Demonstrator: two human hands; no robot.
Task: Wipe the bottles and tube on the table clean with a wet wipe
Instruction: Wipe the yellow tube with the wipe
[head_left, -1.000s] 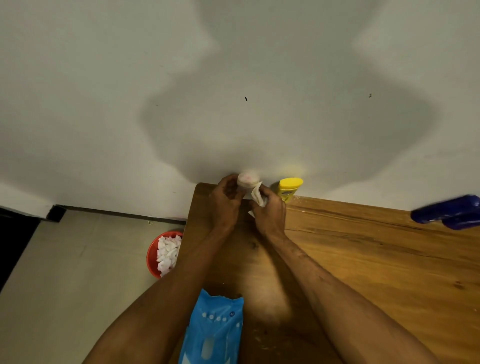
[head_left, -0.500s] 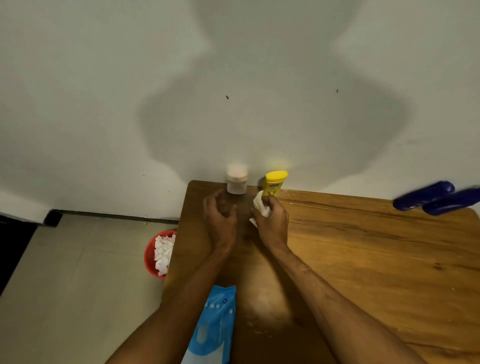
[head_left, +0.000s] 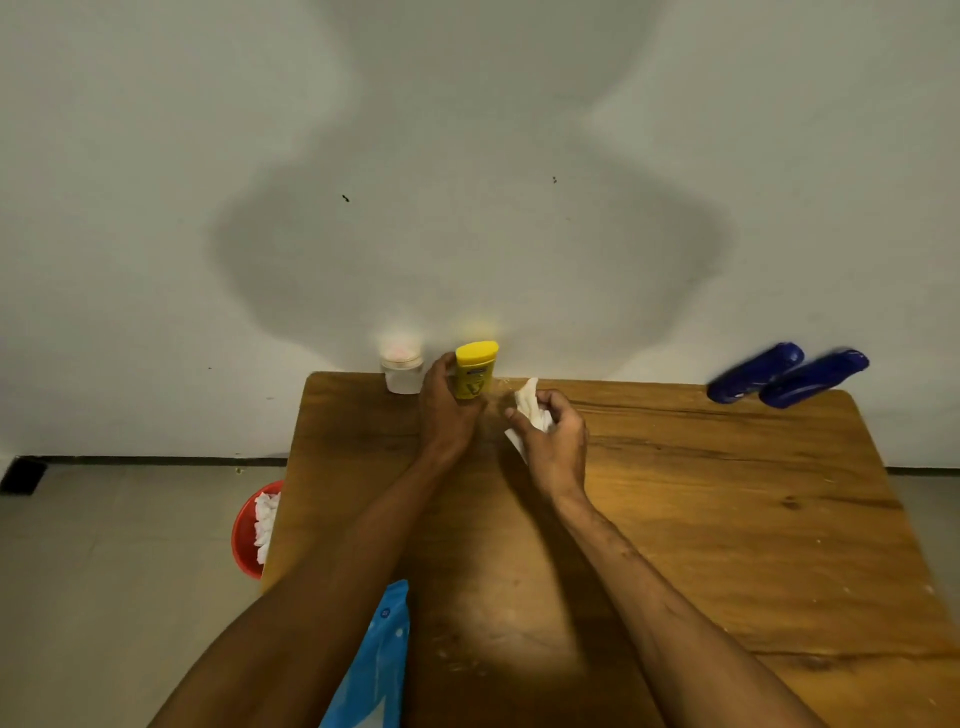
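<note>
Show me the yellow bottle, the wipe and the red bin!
yellow bottle (head_left: 475, 376): head view, on its front label.
wipe (head_left: 527, 399): head view, on its upper end.
red bin (head_left: 242, 540): head view, on its left wall.

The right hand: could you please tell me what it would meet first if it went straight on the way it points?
Probably the yellow bottle that the left hand grips; the right hand, holding the wipe, points toward it, though depth is unclear.

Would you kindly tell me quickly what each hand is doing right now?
Left hand: grips the yellow bottle.
Right hand: holds a crumpled wet wipe.
</note>
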